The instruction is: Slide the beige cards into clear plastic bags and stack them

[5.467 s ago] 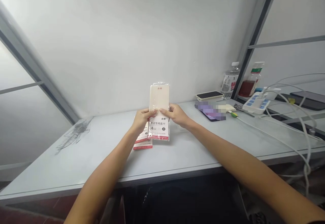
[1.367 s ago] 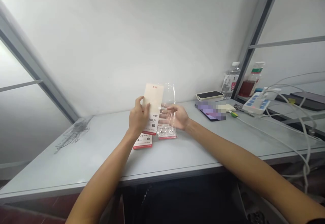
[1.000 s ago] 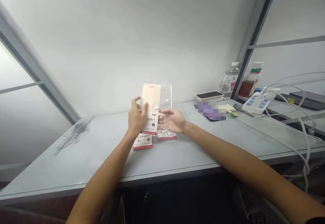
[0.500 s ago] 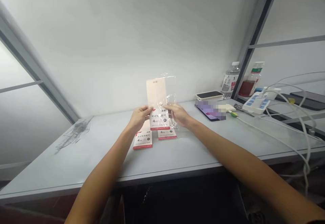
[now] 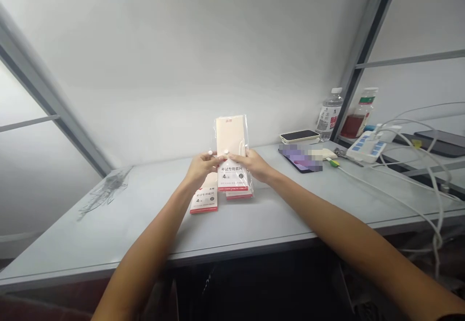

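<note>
A cream, white and red ruler-set card pack (image 5: 231, 134) is held upright above the desk. Its printed label faces me. A clear plastic pouch (image 5: 247, 139) with white snap buttons overlaps it, its edges showing on both sides; I cannot tell whether the card is fully inside. My left hand (image 5: 200, 169) pinches the left edge at mid-height. Across from it, my right hand (image 5: 257, 167) is closed on the right side, thumb over the front. Below lie two similar packs on the desk: a left pack (image 5: 204, 201) and a right pack (image 5: 240, 195), mostly hidden.
On the right of the desk (image 5: 145, 233) lie a purple-screened phone (image 5: 298, 158), a boxed dark phone (image 5: 300, 136), keys (image 5: 341, 153) and a white power strip (image 5: 366, 146) with tangled cables. A water bottle (image 5: 330, 117) and a jar (image 5: 359, 117) stand behind.
The card pack has shifted right, so it now overlaps the clear pouch, which stuck out to its right before. My right thumb has moved onto the card's front.
</note>
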Available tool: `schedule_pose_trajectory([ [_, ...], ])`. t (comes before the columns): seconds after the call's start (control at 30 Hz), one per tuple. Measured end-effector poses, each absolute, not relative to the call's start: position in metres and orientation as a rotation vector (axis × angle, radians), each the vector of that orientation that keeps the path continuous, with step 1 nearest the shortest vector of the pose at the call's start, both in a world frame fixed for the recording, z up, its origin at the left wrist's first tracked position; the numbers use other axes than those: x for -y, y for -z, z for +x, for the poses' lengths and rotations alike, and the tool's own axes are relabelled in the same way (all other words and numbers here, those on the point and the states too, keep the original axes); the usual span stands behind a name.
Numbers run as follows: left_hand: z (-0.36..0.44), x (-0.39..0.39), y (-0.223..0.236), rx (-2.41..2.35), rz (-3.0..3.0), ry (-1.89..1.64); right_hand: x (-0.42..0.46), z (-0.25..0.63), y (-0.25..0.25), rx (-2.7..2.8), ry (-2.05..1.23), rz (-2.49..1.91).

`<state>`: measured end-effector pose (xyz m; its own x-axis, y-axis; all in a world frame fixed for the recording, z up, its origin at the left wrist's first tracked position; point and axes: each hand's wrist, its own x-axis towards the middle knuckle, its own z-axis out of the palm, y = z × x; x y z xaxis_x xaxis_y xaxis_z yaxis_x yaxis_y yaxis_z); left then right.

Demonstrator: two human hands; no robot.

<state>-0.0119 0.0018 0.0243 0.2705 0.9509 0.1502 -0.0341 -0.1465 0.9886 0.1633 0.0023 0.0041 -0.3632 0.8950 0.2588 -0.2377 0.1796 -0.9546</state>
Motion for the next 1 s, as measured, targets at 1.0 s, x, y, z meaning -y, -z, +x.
schedule_pose_trajectory([
  [1.0, -0.013, 0.002, -0.030, -0.768, 1.344, -1.046, 0.006, 0.164, -0.012, 1.514, -1.319, -0.646],
])
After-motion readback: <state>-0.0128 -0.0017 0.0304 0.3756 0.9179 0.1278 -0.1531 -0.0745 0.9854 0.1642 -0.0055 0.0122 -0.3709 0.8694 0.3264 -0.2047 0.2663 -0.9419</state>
